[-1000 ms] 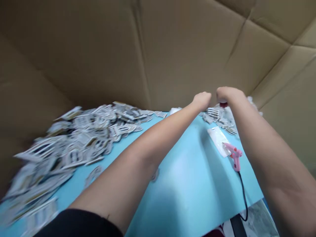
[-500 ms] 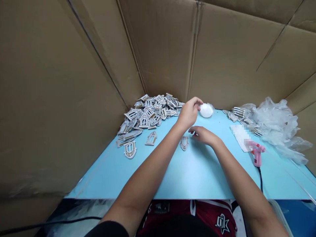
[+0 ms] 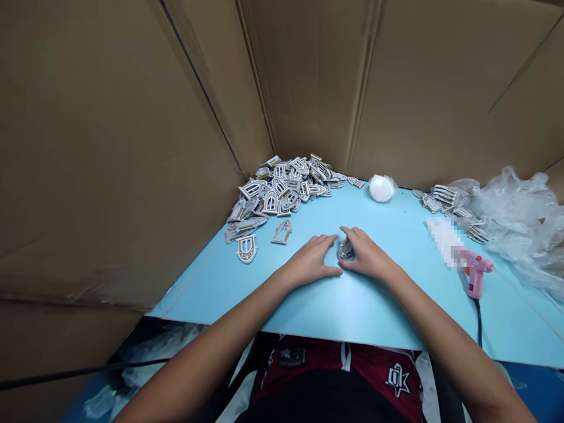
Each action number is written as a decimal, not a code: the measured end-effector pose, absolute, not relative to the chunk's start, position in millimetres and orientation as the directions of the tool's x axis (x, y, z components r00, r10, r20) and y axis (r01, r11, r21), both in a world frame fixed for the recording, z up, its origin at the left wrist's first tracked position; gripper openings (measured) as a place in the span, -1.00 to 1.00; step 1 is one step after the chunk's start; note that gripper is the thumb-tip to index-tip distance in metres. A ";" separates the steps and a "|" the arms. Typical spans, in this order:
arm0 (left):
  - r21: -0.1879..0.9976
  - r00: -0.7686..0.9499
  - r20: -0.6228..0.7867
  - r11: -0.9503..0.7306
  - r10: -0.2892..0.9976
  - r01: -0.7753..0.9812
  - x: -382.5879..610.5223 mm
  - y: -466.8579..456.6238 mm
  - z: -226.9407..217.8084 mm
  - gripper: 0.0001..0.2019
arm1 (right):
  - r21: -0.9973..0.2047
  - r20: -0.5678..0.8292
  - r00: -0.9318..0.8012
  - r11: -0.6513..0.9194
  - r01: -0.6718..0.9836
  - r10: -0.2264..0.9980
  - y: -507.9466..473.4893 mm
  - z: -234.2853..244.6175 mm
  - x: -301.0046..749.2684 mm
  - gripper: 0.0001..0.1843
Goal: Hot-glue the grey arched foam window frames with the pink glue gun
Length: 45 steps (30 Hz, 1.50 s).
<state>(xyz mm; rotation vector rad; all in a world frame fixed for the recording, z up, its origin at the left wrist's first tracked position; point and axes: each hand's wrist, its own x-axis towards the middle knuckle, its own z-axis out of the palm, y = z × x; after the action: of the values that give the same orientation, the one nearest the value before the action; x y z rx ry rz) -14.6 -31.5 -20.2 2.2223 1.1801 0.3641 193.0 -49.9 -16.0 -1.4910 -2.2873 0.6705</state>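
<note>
Just below the near edge of the surface (image 3: 352, 311), a light blue board, sits a red garment (image 3: 383, 376) with a star badge. Both forearms reach over that edge to the hands, which rest on the middle of the board, close together but not touching. The left hand (image 3: 311, 260) lies palm down, fingers loosely apart, its fingertips just beside a small grey-and-gold piece (image 3: 346, 249). The right hand (image 3: 368, 254) curves over that piece from the right, with the fingers on top of it. Whether it is actually pinched is hard to tell.

To the right, a pink glue gun (image 3: 474, 273) stands on the board, its black cord (image 3: 478, 323) running down over the near edge. Just beyond it lies a white card (image 3: 445, 242), blurred out.

On the left, two loose pieces lie apart: a shield shape (image 3: 247, 248) and an arch shape (image 3: 282, 232). Behind them rises a heap of similar pieces (image 3: 277, 191), and a smaller cluster (image 3: 445, 198) lies far right, against crumpled clear plastic (image 3: 515, 220). Between the two groups sits a white ball (image 3: 381, 188) — wrapped in film, it seems. Cardboard walls (image 3: 110, 147) close off the far side and left.
</note>
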 end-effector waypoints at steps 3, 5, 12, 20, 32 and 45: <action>0.617 0.640 -0.051 -0.480 0.766 0.624 -7.8 -32.0 -26.9 -0.45 | -0.580 0.014 -0.422 0.351 0.735 0.907 -58.7 -15.1 199.7 -0.24; 0.620 0.663 -0.046 -0.499 0.747 0.605 -3.2 -28.1 -28.0 -0.57 | -0.608 -0.007 -0.434 0.340 0.717 0.901 -62.6 -12.8 204.7 -0.27; 0.642 0.726 -0.012 -0.552 0.687 0.532 5.8 -8.2 -29.0 -0.69 | -0.559 -0.069 -0.417 0.311 0.769 0.906 -67.5 -4.1 215.8 -0.52; 0.596 0.767 0.020 -0.624 0.641 0.506 20.8 5.7 -30.6 -0.48 | -0.493 -0.041 -0.245 0.193 0.848 0.969 -73.0 -8.6 217.5 -0.59; 0.315 0.744 0.153 -0.746 0.650 0.587 113.8 70.1 11.4 -0.76 | -0.437 -0.002 0.290 -0.261 0.860 0.957 -50.2 -19.9 248.2 -0.32; 0.247 0.907 0.135 -0.900 0.400 0.360 341.7 113.0 44.7 -0.74 | -0.270 -0.193 0.409 -0.449 0.852 0.892 -47.1 -13.5 275.9 -0.69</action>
<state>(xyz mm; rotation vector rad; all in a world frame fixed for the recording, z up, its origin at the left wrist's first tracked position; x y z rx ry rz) 341.7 113.0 44.7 2.8536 0.5760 0.2688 275.9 -47.1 -13.5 -2.5260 -1.5725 0.4696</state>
